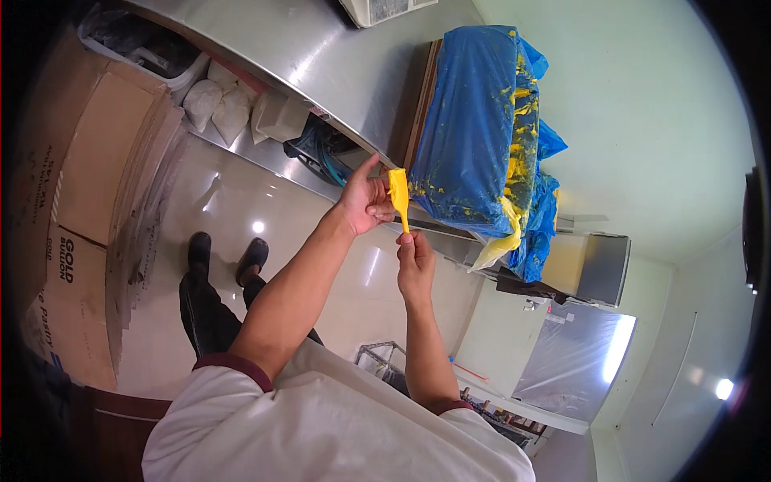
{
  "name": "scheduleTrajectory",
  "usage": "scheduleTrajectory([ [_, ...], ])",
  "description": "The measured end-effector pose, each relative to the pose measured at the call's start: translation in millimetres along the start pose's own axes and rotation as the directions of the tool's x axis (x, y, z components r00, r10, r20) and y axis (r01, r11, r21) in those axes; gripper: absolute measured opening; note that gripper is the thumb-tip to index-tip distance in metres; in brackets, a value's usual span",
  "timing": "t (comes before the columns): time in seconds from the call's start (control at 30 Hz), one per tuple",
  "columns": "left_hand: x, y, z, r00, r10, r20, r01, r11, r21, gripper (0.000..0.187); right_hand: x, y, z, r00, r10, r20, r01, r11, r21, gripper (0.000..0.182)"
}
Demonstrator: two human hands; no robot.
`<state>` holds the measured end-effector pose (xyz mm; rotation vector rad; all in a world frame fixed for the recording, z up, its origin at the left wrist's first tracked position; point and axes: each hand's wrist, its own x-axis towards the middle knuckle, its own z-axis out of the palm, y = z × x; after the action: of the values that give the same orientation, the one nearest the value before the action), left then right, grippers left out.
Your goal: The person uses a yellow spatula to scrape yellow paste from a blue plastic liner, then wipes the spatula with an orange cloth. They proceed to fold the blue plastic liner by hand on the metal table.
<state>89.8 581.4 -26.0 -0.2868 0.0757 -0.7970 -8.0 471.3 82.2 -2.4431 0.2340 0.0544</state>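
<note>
A yellow spatula [399, 193] stands nearly upright in this view, its broad head smeared with thick yellow paste. My right hand [415, 261] is closed around the lower end of its handle. Just left of the head is my left hand [365, 199], palm turned toward the spatula; one finger stretches out while others curl, and the fingertips are right behind the smeared head. Beyond both hands sits a block wrapped in blue plastic [468, 120], with yellow paste smeared over its edge and side. A pale yellow limp piece of plastic [503, 234] hangs from its near corner.
The blue-wrapped block rests on a steel table [353, 60]. Bags [229, 112] and a white container [277, 116] sit on the shelf below. Flattened cardboard boxes [88, 185] are stacked at the left. A person's dark shoes [253, 259] show on the shiny floor.
</note>
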Motion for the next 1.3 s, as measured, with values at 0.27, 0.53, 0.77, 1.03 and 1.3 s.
scheduleTrajectory([
  [0.27, 1, 2, -2, 1.000, -0.029, -0.001, 0.029, 0.999, -0.033, 0.065, 2, 1, 1, 0.999, 0.032, -0.009, -0.032, 0.999, 0.015, 0.031],
  [0.53, 1, 2, 0, 0.999, -0.031, 0.005, 0.031, 0.999, -0.010, 0.073, -4, -3, 3, 0.998, 0.021, -0.067, -0.023, 0.999, -0.026, 0.030],
  [0.77, -4, 2, 9, 0.997, -0.025, -0.068, 0.024, 0.999, -0.024, 0.075, -10, 3, -2, 0.993, -0.001, -0.116, -0.009, 0.996, -0.086, 0.029],
  [1.03, -3, 2, 5, 1.000, -0.011, -0.017, 0.011, 1.000, -0.003, 0.076, -11, 0, -11, 0.992, -0.007, -0.128, -0.011, 0.990, -0.137, 0.028],
  [1.3, 2, -2, 10, 0.997, 0.023, -0.074, -0.023, 1.000, 0.009, 0.072, -15, -5, -15, 0.991, -0.046, -0.129, 0.018, 0.978, -0.209, 0.028],
])
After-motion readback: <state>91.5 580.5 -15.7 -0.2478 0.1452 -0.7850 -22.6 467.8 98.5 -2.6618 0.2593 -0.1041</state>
